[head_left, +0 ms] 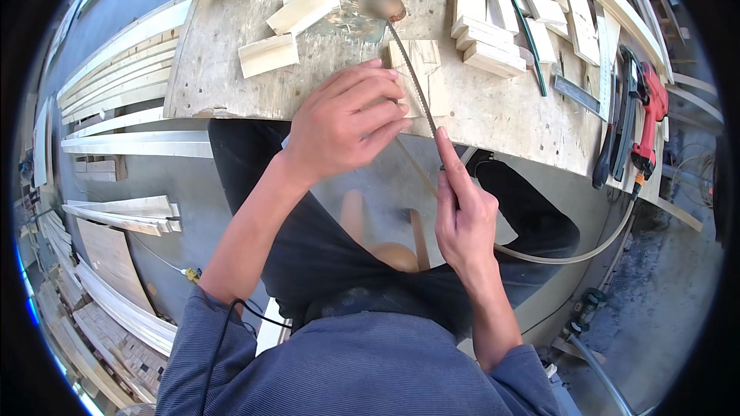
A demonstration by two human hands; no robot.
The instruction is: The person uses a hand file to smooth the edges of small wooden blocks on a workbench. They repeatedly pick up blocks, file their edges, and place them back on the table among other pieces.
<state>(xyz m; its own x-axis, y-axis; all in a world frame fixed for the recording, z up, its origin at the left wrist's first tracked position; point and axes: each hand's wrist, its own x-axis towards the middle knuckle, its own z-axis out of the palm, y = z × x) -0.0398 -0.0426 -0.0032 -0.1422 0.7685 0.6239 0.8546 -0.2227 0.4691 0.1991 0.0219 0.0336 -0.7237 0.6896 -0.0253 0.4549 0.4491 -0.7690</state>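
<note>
My right hand (pixel 468 216) is closed on a long, narrow, dark tool with a toothed-looking edge (pixel 417 81), like a rasp or thin saw. Its index finger stretches along the tool, and the handle is hidden in the palm. The tool slants up and to the left across a pale wooden block (pixel 430 69) with dark lines on it, at the table's near edge. By the block's left side is my left hand (pixel 347 125), its fingers bent and somewhat apart. The fingertips reach the block's edge; whether they press on it I cannot tell.
Loose wood offcuts (pixel 304 9) and a stack of small blocks (pixel 493 54) lie on the worn wooden table (pixel 223 46). A green pencil-like stick (pixel 529 46), a metal square (pixel 578 95) and a red-and-black air tool (pixel 654 112) with a hose (pixel 570 260) are at right. Boards (pixel 127 73) lie left.
</note>
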